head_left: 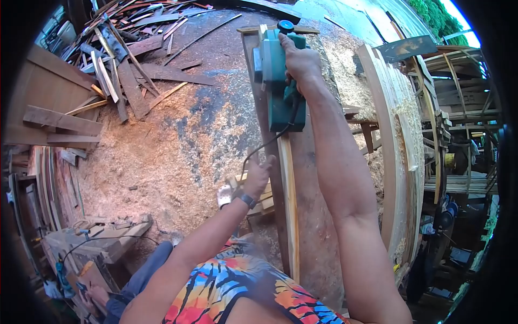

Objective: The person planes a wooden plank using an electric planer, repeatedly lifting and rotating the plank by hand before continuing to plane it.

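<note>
My right hand (pixel 302 62) is wrapped round the handle of a green electric planer (pixel 280 102). The planer sits at the far end of a long, narrow wooden strip (pixel 290 210) lying lengthwise on a dark bench (pixel 318 216). Beside the bench's left edge, my left hand (pixel 258 175) is at the planer's black cord (pixel 256 150), which passes by its fingers; the fingers are partly blurred, so their grip is unclear. A dark band is on my left wrist.
Scrap wood (pixel 129 70) is piled at the upper left. Long boards (pixel 388 146) stand along the right. Wood shavings (pixel 151 156) cover the ground. A co-worker's hand (pixel 98 294) shows at the lower left, near a wooden bench (pixel 102 237).
</note>
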Demonstrator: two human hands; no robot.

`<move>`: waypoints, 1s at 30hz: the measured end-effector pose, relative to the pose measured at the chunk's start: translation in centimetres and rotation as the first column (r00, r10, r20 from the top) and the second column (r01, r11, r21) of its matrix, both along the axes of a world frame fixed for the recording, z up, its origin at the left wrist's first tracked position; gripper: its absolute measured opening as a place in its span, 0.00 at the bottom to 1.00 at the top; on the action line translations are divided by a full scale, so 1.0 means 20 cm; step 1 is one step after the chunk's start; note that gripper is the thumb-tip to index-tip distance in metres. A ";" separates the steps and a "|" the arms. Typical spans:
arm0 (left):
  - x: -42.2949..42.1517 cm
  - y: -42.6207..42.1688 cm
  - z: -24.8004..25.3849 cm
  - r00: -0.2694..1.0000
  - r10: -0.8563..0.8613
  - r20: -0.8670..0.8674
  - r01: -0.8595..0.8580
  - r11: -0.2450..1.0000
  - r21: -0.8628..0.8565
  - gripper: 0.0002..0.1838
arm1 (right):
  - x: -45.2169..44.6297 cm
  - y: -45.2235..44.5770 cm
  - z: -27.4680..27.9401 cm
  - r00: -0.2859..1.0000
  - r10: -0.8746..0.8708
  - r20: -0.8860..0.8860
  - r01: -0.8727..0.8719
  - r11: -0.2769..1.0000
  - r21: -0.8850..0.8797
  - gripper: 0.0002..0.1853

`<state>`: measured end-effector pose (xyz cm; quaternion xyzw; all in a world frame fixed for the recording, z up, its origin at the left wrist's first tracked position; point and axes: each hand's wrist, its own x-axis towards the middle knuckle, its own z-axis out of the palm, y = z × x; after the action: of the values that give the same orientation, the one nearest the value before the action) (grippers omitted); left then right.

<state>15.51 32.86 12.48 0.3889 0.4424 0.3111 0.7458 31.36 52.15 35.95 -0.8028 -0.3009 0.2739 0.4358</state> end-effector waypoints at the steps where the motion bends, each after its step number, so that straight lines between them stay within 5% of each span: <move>1: 0.02 0.03 0.03 1.000 0.002 -0.025 -0.001 0.999 0.042 0.68 | 0.02 0.06 -0.02 1.000 0.003 0.012 -0.003 1.000 0.003 0.34; 4: 0.05 0.12 0.12 0.978 -0.081 -0.191 0.113 0.980 0.163 0.70 | 0.08 0.22 -0.04 0.999 0.010 0.034 -0.011 1.000 0.017 0.35; 7: 0.04 0.16 0.24 0.975 -0.154 -0.157 0.188 0.955 0.228 0.68 | 0.11 0.33 0.00 1.000 0.020 0.022 -0.020 1.000 -0.004 0.33; 8: 0.02 0.19 0.29 0.955 -0.249 -0.162 0.271 0.954 0.131 0.67 | 0.11 0.36 0.02 0.999 0.025 0.032 -0.025 1.000 -0.003 0.33; 11: 0.01 0.24 0.28 0.949 -0.305 -0.081 0.315 0.930 0.188 0.74 | 0.18 0.52 -0.04 0.998 0.016 0.061 -0.018 0.999 0.038 0.33; 12: 0.00 0.23 0.26 0.914 -0.350 -0.207 0.380 0.916 0.130 0.76 | 0.21 0.58 -0.07 0.997 0.021 0.069 -0.026 0.998 0.063 0.33; 15: -0.01 0.24 0.31 0.912 -0.339 -0.232 0.380 0.911 0.160 0.75 | 0.19 0.65 -0.04 0.999 0.027 0.034 -0.030 0.993 0.117 0.32; 19: 0.00 0.24 0.31 0.919 -0.313 -0.240 0.359 0.917 0.176 0.75 | 0.26 0.85 0.00 0.993 -0.019 0.118 0.020 1.000 -0.011 0.36; 25: -0.01 0.25 0.33 0.912 -0.331 -0.240 0.361 0.928 0.094 0.70 | 0.33 1.07 -0.12 0.959 -0.026 0.281 -0.017 0.989 0.150 0.31; 26: -0.01 0.24 0.31 0.936 -0.318 -0.152 0.331 0.941 0.075 0.68 | 0.34 1.06 -0.20 0.909 -0.039 0.414 -0.023 0.989 0.145 0.30; 27: -0.01 0.23 0.27 0.908 -0.286 -0.305 0.349 0.921 0.174 0.69 | 0.37 1.05 -0.23 0.841 -0.052 0.538 -0.027 0.990 0.137 0.29; 30: -0.02 0.26 0.25 0.861 -0.375 -0.344 0.441 0.887 0.137 0.72 | 0.17 0.55 -0.09 0.963 -0.069 0.261 0.012 0.977 0.214 0.25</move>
<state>15.16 38.03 17.49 0.5945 0.4247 0.1256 0.6711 34.67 63.14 34.24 -0.7879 -0.3674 0.1210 0.4792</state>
